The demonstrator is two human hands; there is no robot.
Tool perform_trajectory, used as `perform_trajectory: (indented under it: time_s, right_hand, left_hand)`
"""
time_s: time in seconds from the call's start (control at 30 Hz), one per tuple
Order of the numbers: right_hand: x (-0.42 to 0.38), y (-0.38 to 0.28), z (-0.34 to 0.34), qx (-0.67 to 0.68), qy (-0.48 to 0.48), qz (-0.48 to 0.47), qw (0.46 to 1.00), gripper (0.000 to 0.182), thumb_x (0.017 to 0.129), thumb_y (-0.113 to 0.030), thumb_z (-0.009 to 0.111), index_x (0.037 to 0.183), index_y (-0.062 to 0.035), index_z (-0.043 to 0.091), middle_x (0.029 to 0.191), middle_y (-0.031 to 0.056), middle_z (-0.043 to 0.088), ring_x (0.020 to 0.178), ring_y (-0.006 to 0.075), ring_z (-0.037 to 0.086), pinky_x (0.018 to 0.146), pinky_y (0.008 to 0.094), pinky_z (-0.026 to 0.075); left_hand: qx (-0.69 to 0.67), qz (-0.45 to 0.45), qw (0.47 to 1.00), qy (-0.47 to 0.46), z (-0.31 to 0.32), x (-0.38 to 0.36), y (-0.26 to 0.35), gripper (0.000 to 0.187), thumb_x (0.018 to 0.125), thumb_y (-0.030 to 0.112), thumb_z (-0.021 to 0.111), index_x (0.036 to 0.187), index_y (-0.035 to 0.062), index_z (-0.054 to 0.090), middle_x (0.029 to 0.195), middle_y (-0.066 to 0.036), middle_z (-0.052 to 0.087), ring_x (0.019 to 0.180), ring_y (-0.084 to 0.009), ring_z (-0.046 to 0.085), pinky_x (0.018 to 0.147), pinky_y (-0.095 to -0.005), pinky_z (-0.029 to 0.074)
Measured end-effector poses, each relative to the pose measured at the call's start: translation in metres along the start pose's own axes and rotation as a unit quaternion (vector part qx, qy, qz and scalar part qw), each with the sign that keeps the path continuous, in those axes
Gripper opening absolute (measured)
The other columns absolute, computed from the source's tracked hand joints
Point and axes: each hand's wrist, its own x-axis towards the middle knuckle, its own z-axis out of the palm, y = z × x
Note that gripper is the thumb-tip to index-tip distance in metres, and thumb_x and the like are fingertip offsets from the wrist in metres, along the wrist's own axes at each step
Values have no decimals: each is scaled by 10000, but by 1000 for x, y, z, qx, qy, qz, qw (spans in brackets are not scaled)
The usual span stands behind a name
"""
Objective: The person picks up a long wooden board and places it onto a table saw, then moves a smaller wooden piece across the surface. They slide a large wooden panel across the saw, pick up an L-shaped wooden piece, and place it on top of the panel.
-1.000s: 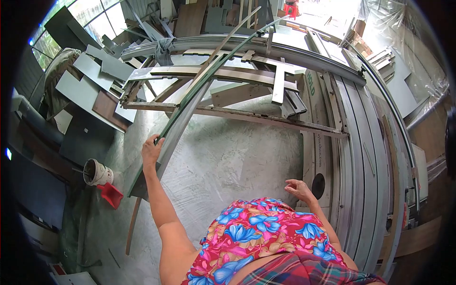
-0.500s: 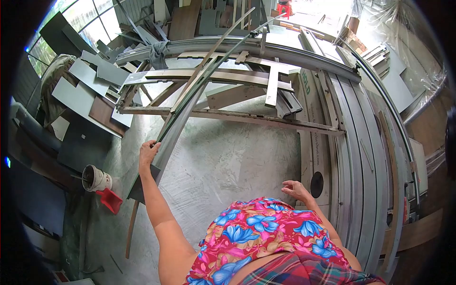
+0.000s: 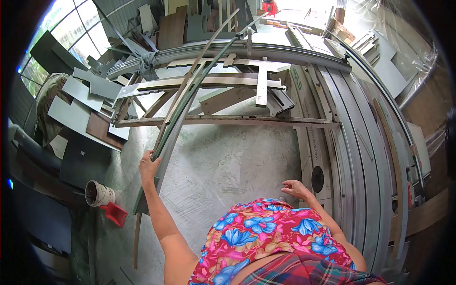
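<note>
On the left, my left hand [image 3: 150, 166] is closed round the edge of a long dark green strip [image 3: 166, 137], which slants from near my left side up over the metal frame. A narrow brown wooden strip [image 3: 189, 73] runs alongside it, its lower end showing beneath my arm. My fingertips on the far side of the dark strip are partly hidden. Low in front of my body, my right hand [image 3: 295, 189] hangs above the floor with its fingers loosely bent and apart. Nothing shows in it, and a long printed carton [image 3: 308, 137] stands to its right.
A metal frame [image 3: 228, 119] with pale wooden pieces [image 3: 261, 85] on it stands ahead. Grey rails [image 3: 354, 156] run along the right. At left are a white bucket [image 3: 99, 194], a red dustpan [image 3: 114, 214] and stacked panels [image 3: 69, 116]. A red stool [image 3: 269, 8] stands far back.
My left hand has moved slightly down along the dark strip, and its grip looks fuller. The view has shifted a little; my right hand stays in about the same place.
</note>
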Motion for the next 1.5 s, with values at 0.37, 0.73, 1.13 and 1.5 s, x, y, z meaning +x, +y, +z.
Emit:
perform_trajectory:
  time_s: [0.37,0.73,1.13,1.5]
  right_hand:
    - [-3,10,9,10,6,4,1000,437,757,-290,630,1065,13,564,906,186,633,860,271,617,755,337,471]
    - [-10,19,13,25,11,21,999,444,746,-289,637,1059,17,566,916,199,628,871,286,613,759,345,470]
    - [-16,35,20,14,12,43,999,455,742,-294,637,1066,18,563,943,201,620,898,291,603,773,348,467]
    - [-14,39,22,-31,10,28,999,461,751,-340,618,1057,1,574,944,189,620,916,293,593,783,357,460]
  left_hand:
    - [-29,12,999,10,8,-5,7,330,782,299,592,921,-1,596,892,-183,614,841,-334,592,740,-397,450]
    - [57,26,991,121,-48,19,13,302,777,299,603,976,72,623,866,-144,629,815,-318,594,725,-397,447]
    - [75,-22,992,102,39,38,-83,311,792,223,583,1062,69,576,999,-161,605,900,-324,580,813,-402,435]
    - [124,-28,984,122,42,33,-82,507,737,207,628,1199,72,469,1074,-165,547,999,-325,513,855,-450,374]
